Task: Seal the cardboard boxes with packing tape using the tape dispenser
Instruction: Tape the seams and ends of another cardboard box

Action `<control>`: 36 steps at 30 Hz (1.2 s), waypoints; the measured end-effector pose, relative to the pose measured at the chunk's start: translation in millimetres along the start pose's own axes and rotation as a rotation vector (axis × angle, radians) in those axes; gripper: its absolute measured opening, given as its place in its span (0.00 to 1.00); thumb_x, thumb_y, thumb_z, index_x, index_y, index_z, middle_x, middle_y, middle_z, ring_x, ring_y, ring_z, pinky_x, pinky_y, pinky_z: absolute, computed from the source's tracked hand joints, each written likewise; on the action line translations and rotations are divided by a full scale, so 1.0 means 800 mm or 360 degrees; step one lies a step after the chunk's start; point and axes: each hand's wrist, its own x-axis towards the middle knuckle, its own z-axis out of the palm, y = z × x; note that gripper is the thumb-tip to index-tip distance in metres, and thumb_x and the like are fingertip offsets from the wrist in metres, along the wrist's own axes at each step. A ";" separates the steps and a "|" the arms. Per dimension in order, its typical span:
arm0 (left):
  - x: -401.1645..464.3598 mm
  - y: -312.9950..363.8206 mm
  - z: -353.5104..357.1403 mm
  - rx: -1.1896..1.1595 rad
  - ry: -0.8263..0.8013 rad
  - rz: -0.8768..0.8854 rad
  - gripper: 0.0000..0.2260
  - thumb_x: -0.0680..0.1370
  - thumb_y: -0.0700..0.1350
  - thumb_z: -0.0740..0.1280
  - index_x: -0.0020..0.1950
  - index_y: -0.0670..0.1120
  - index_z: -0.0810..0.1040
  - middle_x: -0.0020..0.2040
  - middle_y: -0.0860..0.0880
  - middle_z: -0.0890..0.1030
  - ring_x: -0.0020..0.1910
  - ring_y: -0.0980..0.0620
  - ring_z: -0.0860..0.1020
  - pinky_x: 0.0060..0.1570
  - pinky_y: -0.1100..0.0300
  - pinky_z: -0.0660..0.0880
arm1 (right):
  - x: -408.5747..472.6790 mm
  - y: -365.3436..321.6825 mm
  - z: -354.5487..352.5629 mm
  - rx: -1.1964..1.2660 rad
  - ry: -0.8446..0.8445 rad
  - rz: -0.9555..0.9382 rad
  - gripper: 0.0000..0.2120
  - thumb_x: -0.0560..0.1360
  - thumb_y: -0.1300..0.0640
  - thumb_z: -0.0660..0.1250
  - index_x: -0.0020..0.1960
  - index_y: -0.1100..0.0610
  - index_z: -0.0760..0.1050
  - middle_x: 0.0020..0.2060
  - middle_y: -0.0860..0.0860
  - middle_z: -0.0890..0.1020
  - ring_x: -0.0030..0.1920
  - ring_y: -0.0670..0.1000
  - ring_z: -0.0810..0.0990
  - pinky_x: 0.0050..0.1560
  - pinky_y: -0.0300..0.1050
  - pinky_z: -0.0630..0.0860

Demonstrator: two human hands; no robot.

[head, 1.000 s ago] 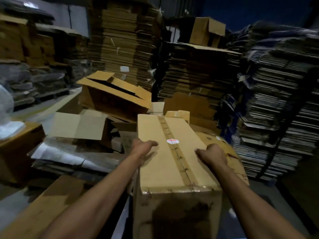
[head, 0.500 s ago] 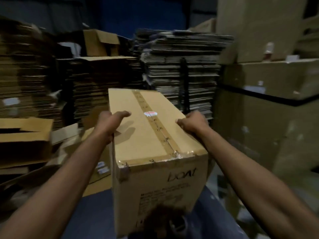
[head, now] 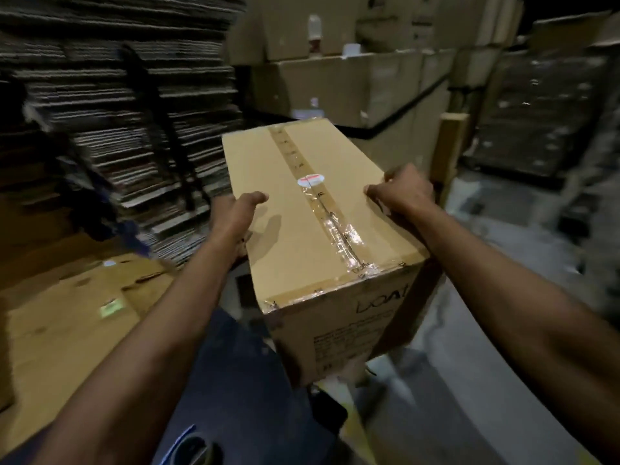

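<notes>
Dim warehouse: flattened cardboard stacks (head: 134,105) left, big cartons (head: 352,85) behind, seemingly grey concrete floor (head: 496,209).

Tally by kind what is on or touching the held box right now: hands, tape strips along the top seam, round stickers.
Hands gripping the cardboard box: 2, the left hand and the right hand
Tape strip along the top seam: 1
Round sticker on that strip: 1
Total: 4
</notes>
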 end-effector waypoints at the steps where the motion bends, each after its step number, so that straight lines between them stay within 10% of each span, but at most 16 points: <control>1: 0.005 -0.012 0.034 0.0051 -0.0077 0.0005 0.08 0.73 0.50 0.78 0.45 0.48 0.83 0.47 0.50 0.85 0.45 0.48 0.82 0.43 0.53 0.79 | 0.006 0.033 -0.009 -0.0036 0.0043 0.0069 0.19 0.70 0.41 0.77 0.49 0.55 0.80 0.45 0.53 0.82 0.47 0.56 0.80 0.44 0.48 0.77; 9: 0.015 -0.134 0.270 0.0135 -0.0677 -0.0244 0.11 0.73 0.50 0.78 0.50 0.46 0.83 0.45 0.54 0.82 0.43 0.55 0.78 0.38 0.59 0.72 | 0.032 0.263 -0.039 -0.0219 0.0266 0.0515 0.21 0.71 0.41 0.75 0.59 0.53 0.84 0.53 0.54 0.86 0.52 0.57 0.82 0.47 0.47 0.76; 21: 0.133 -0.365 0.557 0.0454 -0.1149 -0.1208 0.25 0.61 0.45 0.70 0.59 0.47 0.77 0.68 0.46 0.73 0.66 0.38 0.72 0.64 0.39 0.73 | 0.159 0.554 0.086 -0.0137 0.0276 0.1141 0.24 0.74 0.36 0.64 0.60 0.49 0.85 0.58 0.55 0.85 0.59 0.61 0.82 0.61 0.50 0.77; 27: 0.188 -0.475 0.663 0.0571 -0.1115 -0.1513 0.15 0.62 0.42 0.73 0.42 0.46 0.70 0.36 0.48 0.66 0.24 0.50 0.67 0.25 0.63 0.64 | 0.227 0.653 0.172 -0.0211 0.0232 0.1149 0.19 0.80 0.39 0.65 0.60 0.50 0.85 0.57 0.56 0.85 0.59 0.61 0.81 0.56 0.48 0.76; 33: 0.212 -0.631 0.763 0.0819 -0.0826 -0.1119 0.23 0.64 0.42 0.84 0.55 0.42 0.81 0.52 0.44 0.84 0.48 0.45 0.83 0.29 0.60 0.78 | 0.292 0.779 0.279 -0.0108 0.0117 0.1053 0.17 0.76 0.45 0.71 0.60 0.51 0.85 0.55 0.53 0.87 0.55 0.58 0.84 0.55 0.45 0.77; 36: 0.225 -0.702 0.800 0.1022 -0.0743 -0.0908 0.35 0.60 0.47 0.87 0.63 0.44 0.79 0.59 0.43 0.83 0.58 0.42 0.81 0.49 0.52 0.83 | 0.325 0.853 0.340 -0.0095 0.0017 0.0921 0.17 0.75 0.47 0.71 0.59 0.53 0.85 0.56 0.52 0.86 0.55 0.57 0.84 0.56 0.46 0.78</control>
